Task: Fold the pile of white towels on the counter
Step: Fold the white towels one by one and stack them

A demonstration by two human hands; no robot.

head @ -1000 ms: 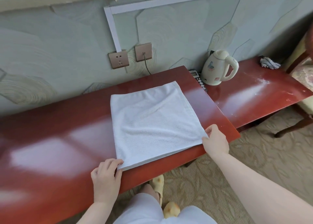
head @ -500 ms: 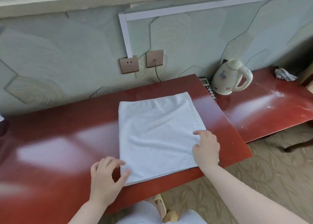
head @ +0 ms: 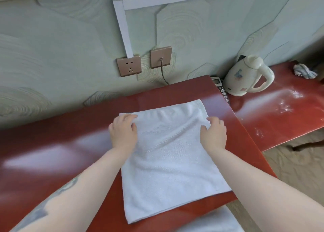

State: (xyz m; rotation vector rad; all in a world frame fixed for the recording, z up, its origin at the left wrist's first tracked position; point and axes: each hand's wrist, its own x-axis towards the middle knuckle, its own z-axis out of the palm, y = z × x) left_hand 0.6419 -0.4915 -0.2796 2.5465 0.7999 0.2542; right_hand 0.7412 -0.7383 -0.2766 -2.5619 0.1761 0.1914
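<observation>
Head view: both hands, left hand [head: 123,130] and right hand [head: 214,132], grip towel [head: 168,161] on counter [head: 52,144].

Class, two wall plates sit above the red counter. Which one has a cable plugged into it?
The right wall plate: a dark cable runs down from its middle towards the counter. The left wall plate shows only bare socket holes.

one towel [head: 168,154], two hands, one kettle [head: 245,75], two wall sockets

Left of the folded white towel [head: 168,152] the glossy red counter [head: 52,144] lies bare; rightward, a cream electric kettle [head: 245,76] blocks.
</observation>
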